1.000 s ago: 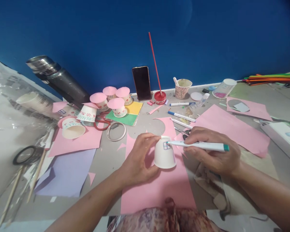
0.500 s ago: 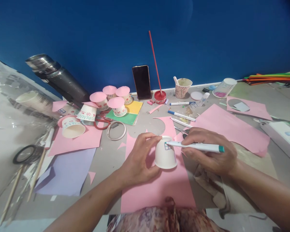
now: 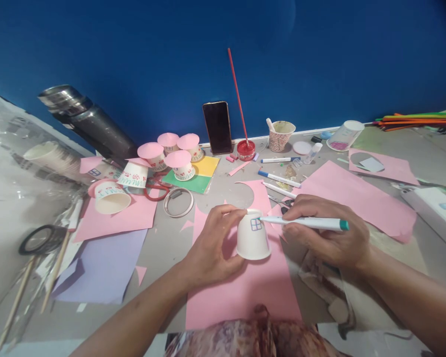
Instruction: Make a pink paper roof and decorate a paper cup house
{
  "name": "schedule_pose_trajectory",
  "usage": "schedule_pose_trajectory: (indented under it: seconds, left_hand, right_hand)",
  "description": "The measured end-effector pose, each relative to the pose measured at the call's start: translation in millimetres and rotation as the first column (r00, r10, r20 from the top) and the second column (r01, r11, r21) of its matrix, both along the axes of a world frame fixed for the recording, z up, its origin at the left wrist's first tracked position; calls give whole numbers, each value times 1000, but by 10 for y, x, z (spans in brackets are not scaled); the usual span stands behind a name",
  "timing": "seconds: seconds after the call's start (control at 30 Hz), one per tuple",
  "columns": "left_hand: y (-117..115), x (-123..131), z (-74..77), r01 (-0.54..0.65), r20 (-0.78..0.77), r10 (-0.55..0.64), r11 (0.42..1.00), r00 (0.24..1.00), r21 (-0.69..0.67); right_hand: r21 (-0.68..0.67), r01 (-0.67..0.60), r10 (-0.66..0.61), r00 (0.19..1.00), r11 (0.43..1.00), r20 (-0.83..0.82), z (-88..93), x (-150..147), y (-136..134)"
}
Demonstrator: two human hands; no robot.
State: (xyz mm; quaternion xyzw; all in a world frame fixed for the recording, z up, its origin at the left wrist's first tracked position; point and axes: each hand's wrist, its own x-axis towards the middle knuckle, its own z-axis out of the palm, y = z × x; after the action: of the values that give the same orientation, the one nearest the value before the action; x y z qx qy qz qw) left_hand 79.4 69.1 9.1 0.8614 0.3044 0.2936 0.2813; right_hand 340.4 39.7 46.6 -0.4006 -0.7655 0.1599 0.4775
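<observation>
An upside-down white paper cup [image 3: 253, 244] stands over a pink sheet [image 3: 241, 302], with a small blue window drawn on its side. My left hand [image 3: 214, 245] grips the cup from the left, fingertips at its top and thumb near its rim. A white marker with a green end [image 3: 315, 223] lies between the fingers of my right hand [image 3: 327, 235]. Its tip touches the cup or sits very close to it, at the window's upper right. Green line shows along the window's top.
Small cups with pink cone tops [image 3: 178, 159] stand at the back left, near a dark flask [image 3: 96, 126]. A phone [image 3: 217, 127] leans on the blue wall beside a red pot [image 3: 246, 150]. Markers [image 3: 280, 178] and pink paper [image 3: 357, 198] lie to the right.
The marker tip has moved slightly right along the window's top, and more green line shows there. My left hand still holds the cup, which has shifted slightly left.
</observation>
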Motion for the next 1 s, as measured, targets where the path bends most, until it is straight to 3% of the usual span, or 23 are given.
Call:
schedule_pose_trajectory:
  seconds: [0.5, 1.0]
  left_hand:
    - [-13, 14, -5, 20, 14, -20, 1000, 1000, 9]
    - [-4, -7, -18, -1, 9, 1, 1000, 1000, 9]
  right_hand:
    - [24, -45, 46, 999, 999, -2, 9, -33, -9]
    - [-4, 23, -23, 1000, 1000, -21, 19, -1, -4]
